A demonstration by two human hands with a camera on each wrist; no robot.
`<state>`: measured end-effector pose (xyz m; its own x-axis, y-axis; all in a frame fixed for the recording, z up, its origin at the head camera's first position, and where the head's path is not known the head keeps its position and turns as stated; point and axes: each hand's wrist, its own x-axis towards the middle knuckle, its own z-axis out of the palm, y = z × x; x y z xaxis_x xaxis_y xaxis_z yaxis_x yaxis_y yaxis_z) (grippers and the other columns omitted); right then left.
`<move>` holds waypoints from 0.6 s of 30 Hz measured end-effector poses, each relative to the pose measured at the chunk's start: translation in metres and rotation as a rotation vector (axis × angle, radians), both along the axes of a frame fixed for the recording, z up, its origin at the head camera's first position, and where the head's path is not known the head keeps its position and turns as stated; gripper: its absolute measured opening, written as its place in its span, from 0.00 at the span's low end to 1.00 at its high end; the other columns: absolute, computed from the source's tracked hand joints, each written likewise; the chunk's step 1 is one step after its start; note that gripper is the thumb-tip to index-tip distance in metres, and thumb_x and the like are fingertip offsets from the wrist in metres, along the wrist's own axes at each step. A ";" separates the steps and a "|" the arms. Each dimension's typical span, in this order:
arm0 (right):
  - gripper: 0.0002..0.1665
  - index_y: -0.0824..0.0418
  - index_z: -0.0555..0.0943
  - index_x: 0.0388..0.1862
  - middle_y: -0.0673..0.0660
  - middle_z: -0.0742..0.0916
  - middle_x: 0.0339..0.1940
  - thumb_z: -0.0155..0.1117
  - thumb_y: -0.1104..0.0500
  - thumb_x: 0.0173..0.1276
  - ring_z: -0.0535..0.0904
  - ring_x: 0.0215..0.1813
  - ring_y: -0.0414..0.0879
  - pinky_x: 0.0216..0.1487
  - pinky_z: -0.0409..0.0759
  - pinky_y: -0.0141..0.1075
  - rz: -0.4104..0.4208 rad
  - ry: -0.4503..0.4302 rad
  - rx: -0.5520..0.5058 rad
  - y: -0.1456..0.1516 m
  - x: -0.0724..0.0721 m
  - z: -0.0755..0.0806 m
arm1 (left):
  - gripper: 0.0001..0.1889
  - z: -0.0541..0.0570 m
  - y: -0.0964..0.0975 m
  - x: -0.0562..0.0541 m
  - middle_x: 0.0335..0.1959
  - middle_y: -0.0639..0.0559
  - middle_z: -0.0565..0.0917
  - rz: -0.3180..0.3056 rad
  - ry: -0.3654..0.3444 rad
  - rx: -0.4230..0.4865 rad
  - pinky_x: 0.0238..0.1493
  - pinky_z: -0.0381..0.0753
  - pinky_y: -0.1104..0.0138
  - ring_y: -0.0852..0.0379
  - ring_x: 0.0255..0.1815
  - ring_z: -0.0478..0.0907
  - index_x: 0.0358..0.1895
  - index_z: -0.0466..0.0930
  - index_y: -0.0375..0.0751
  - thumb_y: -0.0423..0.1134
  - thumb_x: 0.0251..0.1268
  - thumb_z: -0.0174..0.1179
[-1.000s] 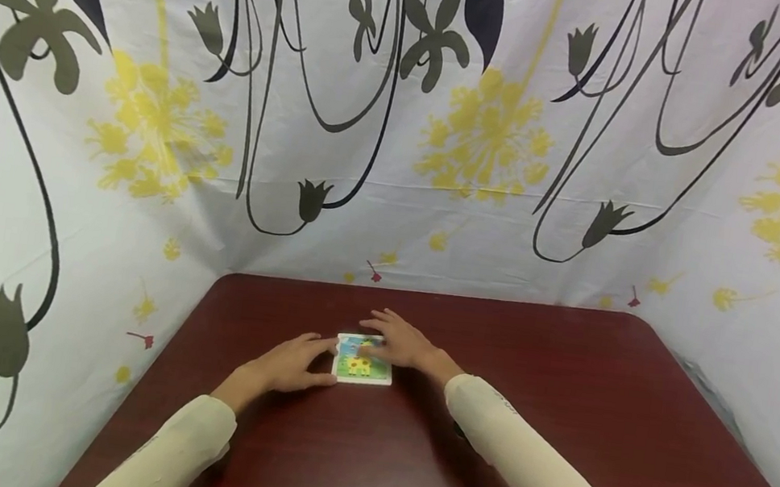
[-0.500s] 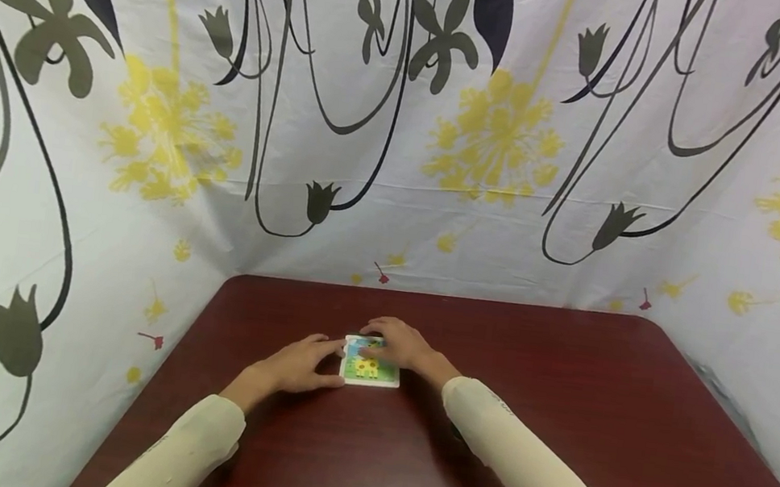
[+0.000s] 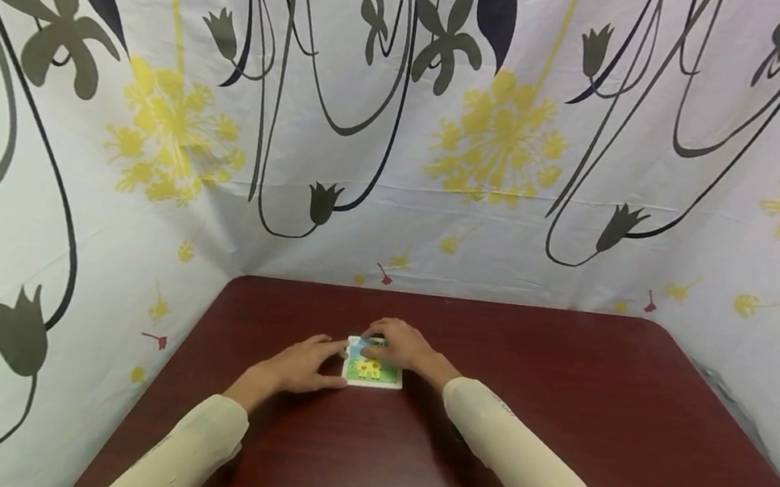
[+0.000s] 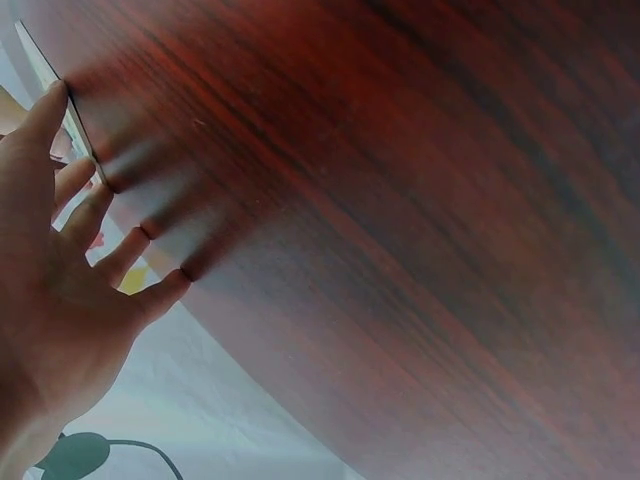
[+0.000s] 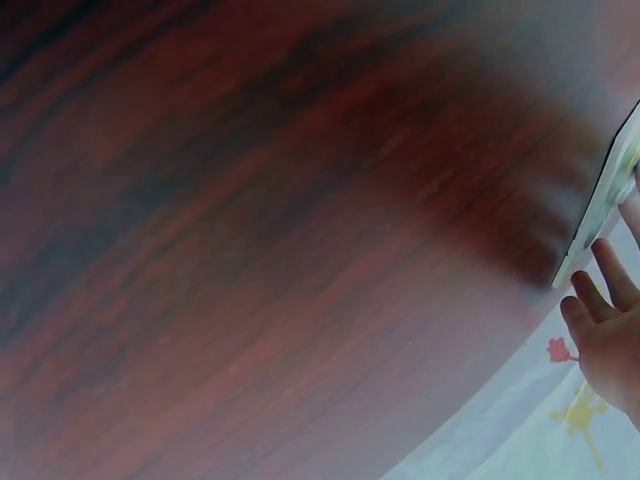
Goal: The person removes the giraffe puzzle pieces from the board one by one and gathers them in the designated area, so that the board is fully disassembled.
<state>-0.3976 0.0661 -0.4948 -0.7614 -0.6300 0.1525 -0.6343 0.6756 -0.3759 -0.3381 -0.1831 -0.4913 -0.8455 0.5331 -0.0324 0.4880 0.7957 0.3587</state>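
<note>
Picture tile [image 3: 378,368] is positioned on the dark red table [image 3: 560,402], slightly left of the table's midline and nearer the far edge than the near edge of the visible surface. The tile is flat and four-sided, with a white border around a blue and green printed face. In the head view, its near side is aligned roughly parallel to the table's far edge, and its left side is directed away from the person. The outline is seen as wider from left to right than from near to far; because it is viewed at a slant, the true long axis cannot be told. The yellow spotted figure [image 3: 369,369] is oriented with its legs toward the person.

The left hand [image 3: 297,368] is spread, with the thumb placed at the near left corner of the tile and the index finger at the upper part of its left side. The right hand [image 3: 406,346] is placed over the far right part, partly covering the print; one digit is laid across the face. Whether anything is pinched there cannot be told.

Both forearms are covered by cream sleeves [image 3: 532,456]. The table is bordered by white patterned fabric [image 3: 370,168].
</note>
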 end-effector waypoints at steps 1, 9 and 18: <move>0.20 0.55 0.86 0.60 0.60 0.82 0.68 0.68 0.48 0.75 0.76 0.71 0.56 0.65 0.77 0.51 -0.001 0.003 0.002 0.000 0.000 -0.001 | 0.37 0.000 0.000 0.000 0.74 0.51 0.72 0.001 -0.003 0.000 0.70 0.68 0.40 0.42 0.80 0.59 0.78 0.68 0.54 0.63 0.71 0.63; 0.18 0.56 0.87 0.59 0.61 0.82 0.68 0.70 0.51 0.75 0.76 0.70 0.57 0.65 0.78 0.51 -0.004 -0.012 -0.018 -0.002 0.001 -0.001 | 0.38 0.001 0.002 0.001 0.72 0.52 0.73 -0.006 -0.009 0.000 0.69 0.69 0.40 0.42 0.80 0.60 0.79 0.66 0.52 0.62 0.71 0.63; 0.19 0.58 0.87 0.58 0.58 0.84 0.65 0.70 0.51 0.75 0.80 0.65 0.54 0.61 0.80 0.48 0.008 0.010 -0.040 -0.001 0.001 -0.003 | 0.37 0.004 0.003 0.001 0.70 0.54 0.76 -0.016 -0.005 0.018 0.70 0.68 0.42 0.42 0.80 0.60 0.78 0.68 0.50 0.60 0.71 0.64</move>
<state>-0.3966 0.0653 -0.4978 -0.7549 -0.6292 0.1850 -0.6433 0.6553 -0.3960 -0.3367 -0.1806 -0.4871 -0.8366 0.5471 -0.0270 0.4987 0.7811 0.3757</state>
